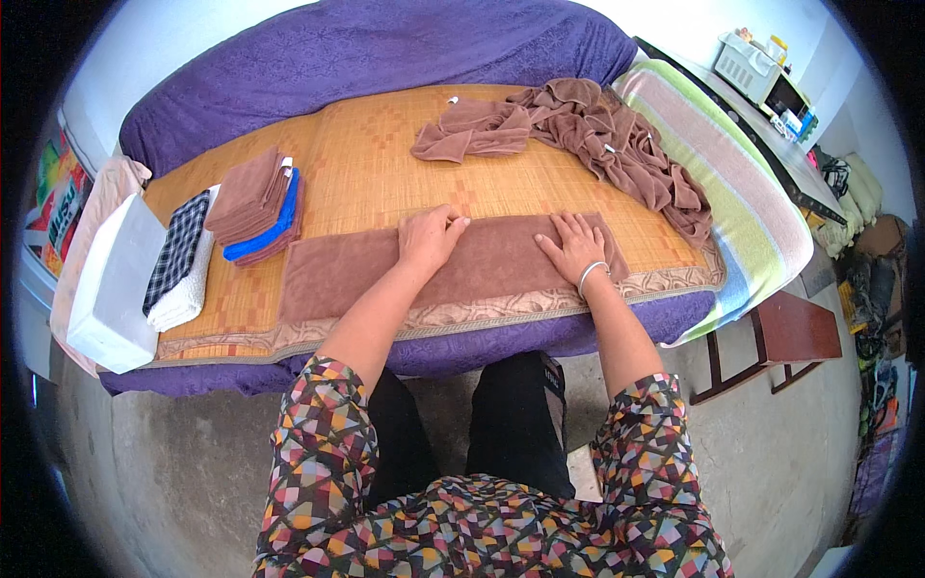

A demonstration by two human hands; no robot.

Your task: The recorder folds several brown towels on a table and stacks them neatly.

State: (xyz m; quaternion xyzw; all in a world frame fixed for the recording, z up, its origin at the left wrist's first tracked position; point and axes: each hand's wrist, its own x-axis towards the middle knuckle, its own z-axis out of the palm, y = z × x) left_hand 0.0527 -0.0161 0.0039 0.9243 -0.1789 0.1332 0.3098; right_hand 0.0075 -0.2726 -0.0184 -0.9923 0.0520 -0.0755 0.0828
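A brown towel (pixel 347 271), folded into a long strip, lies flat before me along the front of the woven mat (pixel 361 166). My right hand (pixel 578 249), a silver bangle at its wrist, rests palm down on the strip's right part with fingers spread. Over the strip's middle, near its far edge, is my left hand (pixel 432 235) with curled fingers; whether it pinches any cloth is hidden. To the left stands a stack of folded brown towels (pixel 249 191) with a blue cloth (pixel 267 231) near its bottom. Loose brown towels (pixel 600 130) lie heaped at the far right, crumpled.
A white box (pixel 115 289) and a black checked cloth (pixel 179 242) on a white towel (pixel 181 303) sit at the mat's left end. A striped towel (pixel 715 173) covers the right armrest. On the floor, a red-brown wooden stool (pixel 798 329) stands at right.
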